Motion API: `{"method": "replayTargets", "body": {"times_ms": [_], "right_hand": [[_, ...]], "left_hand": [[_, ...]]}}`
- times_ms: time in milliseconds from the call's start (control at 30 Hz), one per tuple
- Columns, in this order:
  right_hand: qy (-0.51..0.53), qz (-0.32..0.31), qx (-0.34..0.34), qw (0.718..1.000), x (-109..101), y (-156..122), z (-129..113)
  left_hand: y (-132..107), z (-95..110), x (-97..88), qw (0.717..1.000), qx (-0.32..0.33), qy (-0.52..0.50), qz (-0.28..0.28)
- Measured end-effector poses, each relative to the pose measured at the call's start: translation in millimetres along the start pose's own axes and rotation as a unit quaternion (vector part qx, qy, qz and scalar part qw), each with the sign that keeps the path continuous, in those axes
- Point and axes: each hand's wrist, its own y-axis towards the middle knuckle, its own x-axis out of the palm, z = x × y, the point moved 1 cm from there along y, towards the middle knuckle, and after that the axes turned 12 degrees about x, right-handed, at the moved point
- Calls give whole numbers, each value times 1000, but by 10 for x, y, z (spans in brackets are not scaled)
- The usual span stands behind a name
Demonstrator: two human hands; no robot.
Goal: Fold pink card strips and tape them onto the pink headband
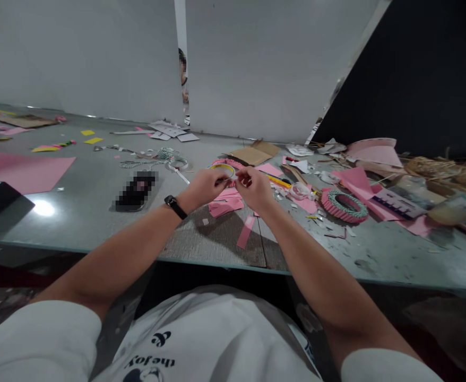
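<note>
My left hand (206, 187), with a black watch on its wrist, has its fingers pinched together over the middle of the table. Close beside it on the right, my right hand (254, 188) also pinches with thumb and forefinger. A small whitish bit seems to show between the fingertips, too small to name. Just behind the hands lies a ring with a pink pleated edge and a yellow inner band (222, 168), partly hidden by them. Below them is a pile of pink paper strips (225, 206), and one loose pink strip (245, 233) lies nearer the front.
Left of my hands lie a phone (136, 191) and a coil of green-white cord (165, 154). To the right are a yellow-handled tool (279, 182), a clear tape roll (300, 192), a pleated pink-and-green ring (344, 206) and paper scraps. Brown cardboard (255, 154) lies behind.
</note>
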Motion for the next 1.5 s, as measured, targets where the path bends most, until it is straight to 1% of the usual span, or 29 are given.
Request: {"method": "replayTargets", "body": {"times_ms": [100,267,367,467,600,800,900,1033,1167,1333,1500], "right_hand": [[-18,-12,4,1000,-30,-3,-33],[-11,36,-2,999,-69,-5,-36],[0,15,-19,1000,-32,-4,-18],[-10,-10,-38,999,5,-3,-1],[-32,-6,-45,998,8,7,17],[-23,3,-9,1000,0,3,14],[12,0,23,1000,-13,-13,-16],[41,-23,69,997,-42,-35,-69],[0,-35,79,996,-54,-48,-109],[-61,-53,74,994,-29,-62,-152],[-131,-43,75,988,-8,-90,-198]], "left_hand": [[5,-6,-25,1000,-16,12,-6],[10,-7,-22,1000,-6,11,-16],[5,-29,14,999,14,5,-31],[-4,-52,43,998,32,-9,-46],[-5,-32,35,997,43,-35,-60],[5,16,4,996,37,-67,-45],[2,-20,11,998,17,-57,-32],[4,-83,15,999,-1,-28,-42],[7,-84,13,999,-5,2,-48],[8,2,37,999,-7,11,-46],[15,64,64,998,-33,19,-49]]}}
